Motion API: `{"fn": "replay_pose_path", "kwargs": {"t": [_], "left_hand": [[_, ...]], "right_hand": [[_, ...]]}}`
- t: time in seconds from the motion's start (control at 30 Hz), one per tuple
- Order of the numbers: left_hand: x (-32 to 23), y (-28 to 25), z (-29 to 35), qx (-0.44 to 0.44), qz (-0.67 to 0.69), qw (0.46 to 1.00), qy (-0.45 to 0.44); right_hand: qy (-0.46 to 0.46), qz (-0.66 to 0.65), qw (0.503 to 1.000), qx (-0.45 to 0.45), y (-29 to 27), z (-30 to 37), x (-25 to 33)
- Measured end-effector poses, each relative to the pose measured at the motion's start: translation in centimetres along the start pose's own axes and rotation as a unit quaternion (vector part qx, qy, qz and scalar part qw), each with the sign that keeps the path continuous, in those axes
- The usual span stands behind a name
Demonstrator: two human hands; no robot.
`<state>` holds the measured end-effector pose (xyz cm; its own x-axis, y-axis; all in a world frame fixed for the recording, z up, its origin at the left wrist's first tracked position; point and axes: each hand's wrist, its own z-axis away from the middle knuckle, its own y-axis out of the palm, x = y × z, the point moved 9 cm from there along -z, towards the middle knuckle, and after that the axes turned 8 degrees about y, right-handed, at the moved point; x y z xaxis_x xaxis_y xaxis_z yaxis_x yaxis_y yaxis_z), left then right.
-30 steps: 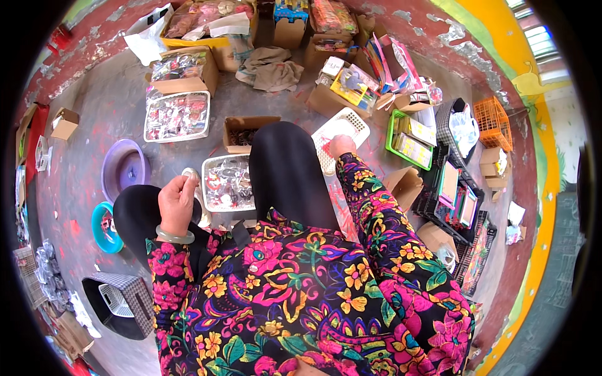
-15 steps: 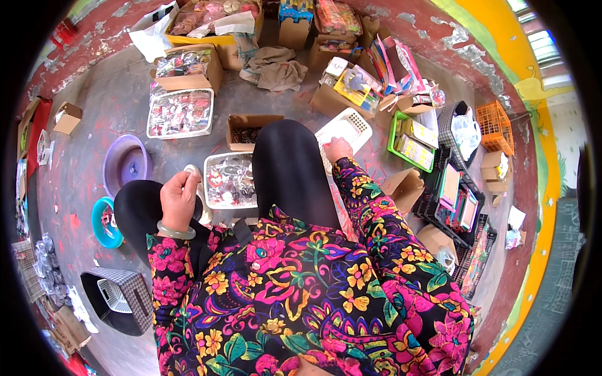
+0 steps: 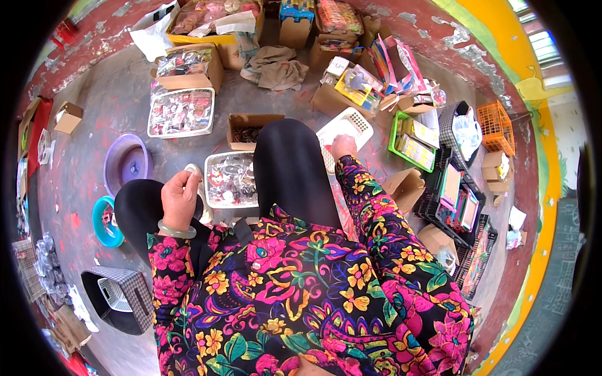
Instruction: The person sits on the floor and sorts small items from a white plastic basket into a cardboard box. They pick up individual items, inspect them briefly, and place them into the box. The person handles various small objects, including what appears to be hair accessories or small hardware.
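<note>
My left hand [image 3: 179, 199], with a pale bangle at the wrist, is raised over my bent left knee. Its thumb and fingers are pinched together, and whatever they hold is too small to make out. My right hand [image 3: 343, 146] reaches over the near part of a white plastic basket [image 3: 362, 128], right of my other knee. The back of that hand faces up and hides its fingertips; a bit of red shows beside it. Between my legs stands a white tray [image 3: 231, 203] of small bagged items, partly covered by my knee.
Beyond the tray is an open cardboard box [image 3: 256, 118] of dark small pieces. A purple basin [image 3: 127, 164] and a turquoise basin [image 3: 108, 222] stand left. Another filled white tray [image 3: 182, 113] lies farther off. A green crate [image 3: 411, 141] and black crates [image 3: 450, 198] line the right.
My right hand has shifted slightly to the right over the white basket. My left hand stays pinched in nearly the same place.
</note>
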<state>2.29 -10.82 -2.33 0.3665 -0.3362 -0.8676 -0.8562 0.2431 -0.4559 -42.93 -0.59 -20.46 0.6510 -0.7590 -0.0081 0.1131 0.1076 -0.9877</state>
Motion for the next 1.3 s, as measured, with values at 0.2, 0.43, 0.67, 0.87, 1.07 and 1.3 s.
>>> {"fn": "replay_pose_path", "kwargs": {"t": [0.2, 0.43, 0.67, 0.87, 1.07, 1.3], "left_hand": [[-0.1, 0.0, 0.0, 0.004, -0.017, 1.0, 0.005], [-0.3, 0.4, -0.3, 0.012, -0.017, 1.0, 0.01], [-0.9, -0.5, 0.2, -0.002, -0.055, 0.998, 0.008], [-1.6, 0.3, -0.6, 0.006, -0.057, 0.998, 0.033], [-1.4, -0.3, -0.3, 0.0, -0.073, 0.997, 0.031], [-2.6, 0.5, -0.4, 0.011, -0.053, 0.997, 0.063]], "right_hand": [[0.066, -0.113, 0.99, 0.043, 2.5, -1.9, -2.5], [0.038, -0.131, 0.99, 0.046, 3.5, -3.1, -3.3], [0.018, -0.038, 0.996, 0.073, 2.5, -2.1, -0.7], [-0.152, 0.14, 0.978, -0.01, 6.2, -7.2, -3.7], [0.087, -0.363, 0.927, 0.042, -5.5, -3.7, -6.6], [-0.119, -0.582, 0.804, 0.023, -19.6, 3.0, 0.6]]}}
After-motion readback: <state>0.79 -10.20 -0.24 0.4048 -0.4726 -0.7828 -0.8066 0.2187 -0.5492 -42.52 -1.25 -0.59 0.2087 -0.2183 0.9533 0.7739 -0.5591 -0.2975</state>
